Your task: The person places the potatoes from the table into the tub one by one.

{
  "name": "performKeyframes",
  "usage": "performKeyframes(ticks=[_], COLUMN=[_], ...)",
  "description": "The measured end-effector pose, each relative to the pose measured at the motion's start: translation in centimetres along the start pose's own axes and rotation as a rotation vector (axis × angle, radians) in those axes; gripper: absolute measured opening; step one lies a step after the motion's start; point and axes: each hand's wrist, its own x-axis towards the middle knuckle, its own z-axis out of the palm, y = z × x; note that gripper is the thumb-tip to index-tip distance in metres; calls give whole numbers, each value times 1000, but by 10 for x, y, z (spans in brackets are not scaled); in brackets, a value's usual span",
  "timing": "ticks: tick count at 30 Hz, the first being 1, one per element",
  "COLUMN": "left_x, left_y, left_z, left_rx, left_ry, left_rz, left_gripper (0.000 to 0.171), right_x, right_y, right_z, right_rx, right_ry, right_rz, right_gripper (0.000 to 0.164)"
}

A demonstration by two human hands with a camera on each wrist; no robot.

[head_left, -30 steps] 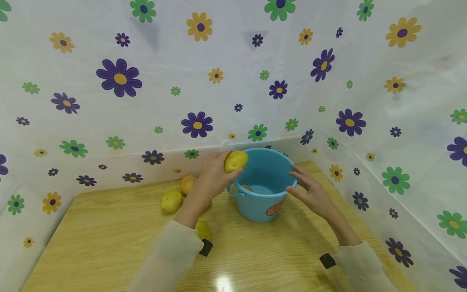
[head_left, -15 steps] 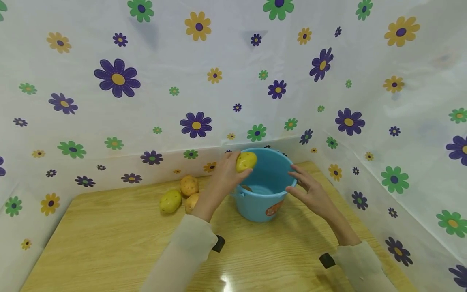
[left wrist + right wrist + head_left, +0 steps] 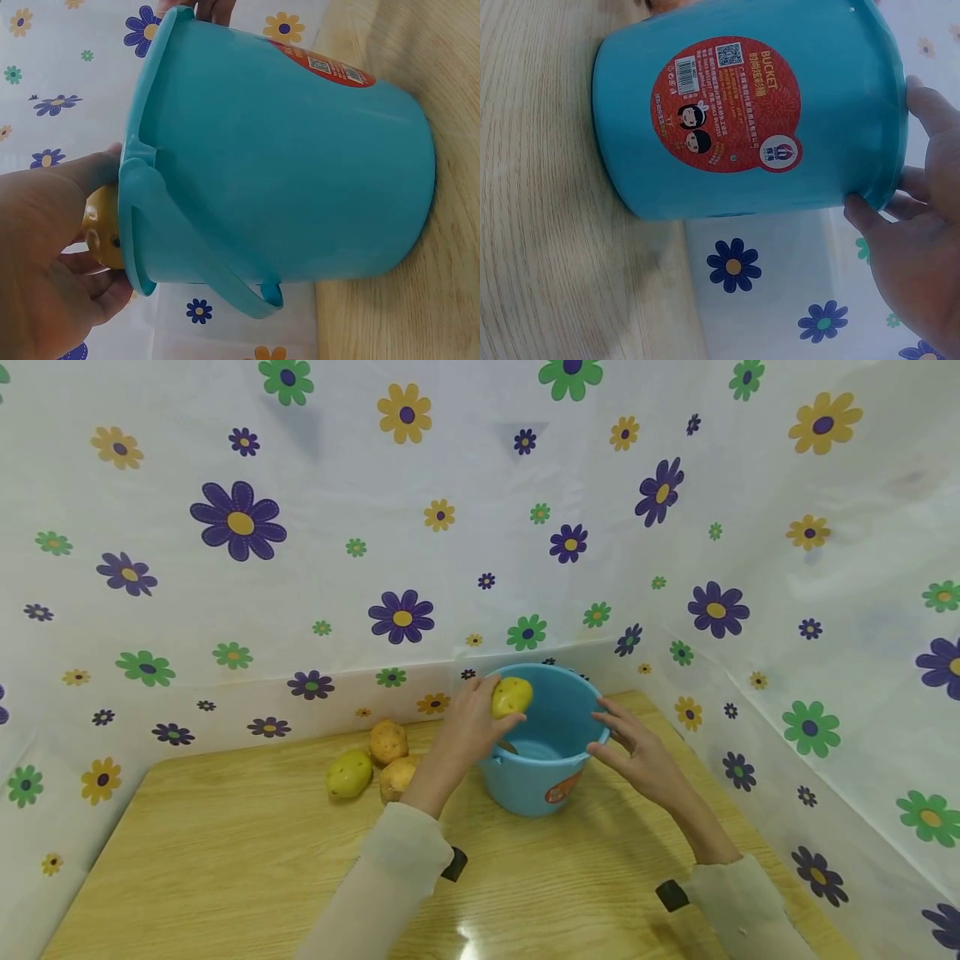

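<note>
A light blue plastic bucket (image 3: pixel 528 789) stands upright on the wooden table. My left hand (image 3: pixel 468 718) holds a yellow potato (image 3: pixel 512 697) at the left side of its mouth. From the left wrist view, that potato (image 3: pixel 103 225) overlaps the rim, with thumb and fingers around it. My right hand (image 3: pixel 637 752) grips the right rim of the bucket, thumb on the outer wall and the other fingers over the edge. Part of a brownish thing (image 3: pixel 507 747) shows inside the bucket, mostly hidden by the near wall.
Left of the bucket lie a greenish-yellow potato (image 3: pixel 349 774) and two tan potatoes, one at the back (image 3: pixel 388 742) and one partly behind my left forearm (image 3: pixel 397 777). The bucket's handle (image 3: pixel 210 255) hangs down its side. Flower-print sheeting (image 3: pixel 330 577) walls the back and right of the table.
My left hand has moved right with the potato, from beside the bucket to its mouth. The right hand stays on the rim.
</note>
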Motion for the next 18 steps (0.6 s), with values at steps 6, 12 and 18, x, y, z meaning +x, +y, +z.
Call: performKeyframes(ticks=[6, 12, 18], left_x=[0, -1, -2], left_y=[-4, -5, -5], left_z=[3, 3, 2], left_rx=[-3, -7, 6], left_ry=[13, 47, 81], left_rz=[-2, 19, 43], left_gripper=[69, 64, 62], right_x=[1, 1, 0], right_y=[1, 1, 0], right_z=[1, 3, 2], right_rx=[4, 23, 23], right_ry=[3, -2, -2], right_rz=[-6, -6, -4], right_gripper=[54, 53, 53])
